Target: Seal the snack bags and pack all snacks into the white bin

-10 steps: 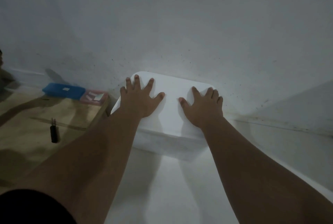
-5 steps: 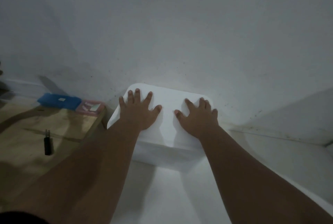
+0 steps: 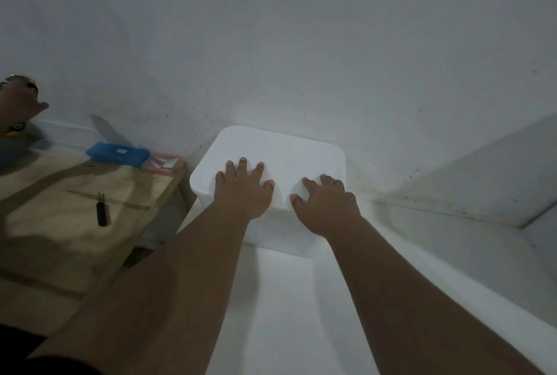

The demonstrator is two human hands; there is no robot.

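Observation:
The white bin (image 3: pixel 280 148) stands against the wall on a white surface, with its white lid on top. My left hand (image 3: pixel 242 190) lies flat on the lid's near left part, fingers spread. My right hand (image 3: pixel 327 205) rests on the lid's near right edge, fingers slightly curled. Neither hand holds anything. No snack bags are visible; the bin's inside is hidden by the lid.
A wooden table (image 3: pixel 69 217) stands at the left, bearing a black tool (image 3: pixel 102 211), a blue case (image 3: pixel 119 154) and a pink box (image 3: pixel 164 162). Another person's hand (image 3: pixel 18 103) shows at the far left edge. A grey wall rises behind.
Both hands have slid back toward the lid's near edge, and the right fingers have curled a little. The view has shifted, bringing another person's hand into view at the left.

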